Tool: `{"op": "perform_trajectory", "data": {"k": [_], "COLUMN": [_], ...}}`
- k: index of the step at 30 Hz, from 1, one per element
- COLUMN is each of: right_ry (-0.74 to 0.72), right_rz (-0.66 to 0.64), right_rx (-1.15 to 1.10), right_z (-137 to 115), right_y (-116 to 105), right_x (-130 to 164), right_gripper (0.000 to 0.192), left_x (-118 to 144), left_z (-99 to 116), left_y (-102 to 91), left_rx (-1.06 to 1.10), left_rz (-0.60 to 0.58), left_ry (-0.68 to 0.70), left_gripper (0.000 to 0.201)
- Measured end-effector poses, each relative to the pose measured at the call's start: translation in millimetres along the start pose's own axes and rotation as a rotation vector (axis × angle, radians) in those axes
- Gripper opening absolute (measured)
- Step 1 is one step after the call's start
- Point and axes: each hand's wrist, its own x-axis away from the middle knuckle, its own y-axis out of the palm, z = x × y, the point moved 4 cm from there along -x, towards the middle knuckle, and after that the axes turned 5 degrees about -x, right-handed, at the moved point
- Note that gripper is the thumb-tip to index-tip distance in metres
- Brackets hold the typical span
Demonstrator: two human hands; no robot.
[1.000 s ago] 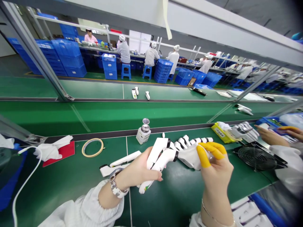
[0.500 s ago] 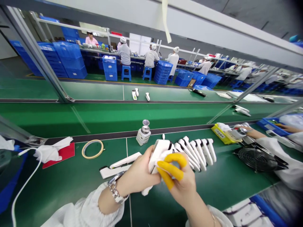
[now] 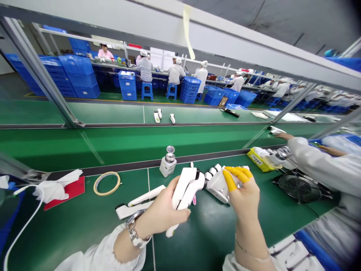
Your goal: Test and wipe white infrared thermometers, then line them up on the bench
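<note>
My left hand [image 3: 166, 209] is wrapped round a white gun-shaped handheld device [image 3: 184, 182] with a black tip; a second white body lies close along it, and I cannot tell if it is separate. To the right, my right hand [image 3: 244, 192], with yellow finger cots, pinches a thin white wiping cloth [image 3: 217, 185]. The cloth hangs in front of a row of similar white devices [image 3: 217, 167], hiding most of them. Left of my left hand, two more white devices [image 3: 146, 195] lie on the green bench. A white dispenser bottle [image 3: 168, 163] with a metal top stands behind.
A tape roll [image 3: 107, 183] and a red card [image 3: 67, 194] under white tissue lie left. At right are a yellow bin [image 3: 261, 160], a black fan [image 3: 299, 186] and a co-worker's sleeve [image 3: 313, 160]. A blue crate [image 3: 313, 241] holds white parts at lower right.
My right hand has moved right with the cloth, away from the device in my left hand. At the right, a co-worker's arm now reaches to a white device on the ledge.
</note>
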Motion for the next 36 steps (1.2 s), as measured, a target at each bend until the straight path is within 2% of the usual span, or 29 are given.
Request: {"op": "perform_trajectory", "data": {"k": [2,5,7,9,11,13,14,15,17,19,23,27,31,34,36], "right_ry": [0.091,0.265,0.353,0.399,0.414,0.393,0.373,0.352,0.329,0.338,0.319,0.225,0.312,0.366,0.411], "right_rz": [-0.052,-0.23,-0.377,-0.44,-0.354,-0.218,-0.196,-0.214,-0.337,-0.425,-0.415,-0.37,-0.267,-0.248,-0.28], "right_rx": [-0.075,-0.267,-0.429,-0.554,-0.622,-0.658,-0.678,-0.697,-0.714,-0.714,-0.679,-0.449,-0.363,-0.434,-0.524], "right_z": [6,9,4,-4,-11,-18,-23,-29,-41,-51,-61,-49,-18,-5,-4], "right_y": [3,14,23,27,25,21,21,23,30,36,37,29,19,18,22], "right_x": [14,36,49,57,56,52,49,47,45,44,40,28,20,23,31], "right_gripper": [0.023,0.034,0.033,0.03,0.03,0.038,0.044,0.051,0.063,0.07,0.063,0.02,0.039,0.046,0.048], "left_x": [1,4,5,6,6,6,5,5,5,4,3,3,2,2,2], "left_z": [-3,-6,-5,-2,1,3,3,3,1,-1,-3,-2,-2,-4,-6], "left_y": [1.1,1.8,2.0,2.5,2.9,3.3,3.5,4.1,5.5,6.2,5.5,6.1,2.7,0.2,-0.2], "left_rx": [0.124,0.208,0.214,0.202,0.181,0.17,0.172,0.174,0.171,0.152,0.129,0.113,0.068,0.11,0.161], "left_rz": [-0.02,-0.012,-0.002,-0.005,-0.016,-0.021,-0.02,-0.024,-0.034,-0.026,0.027,0.029,0.053,0.05,0.054], "left_ry": [-0.016,-0.032,-0.036,-0.047,-0.056,-0.048,-0.029,-0.006,0.035,0.061,0.082,0.085,0.076,0.078,0.059], "left_gripper": [0.063,0.062,0.061,0.063,0.065,0.067,0.068,0.068,0.069,0.07,0.072,0.074,0.072,0.069,0.069]}}
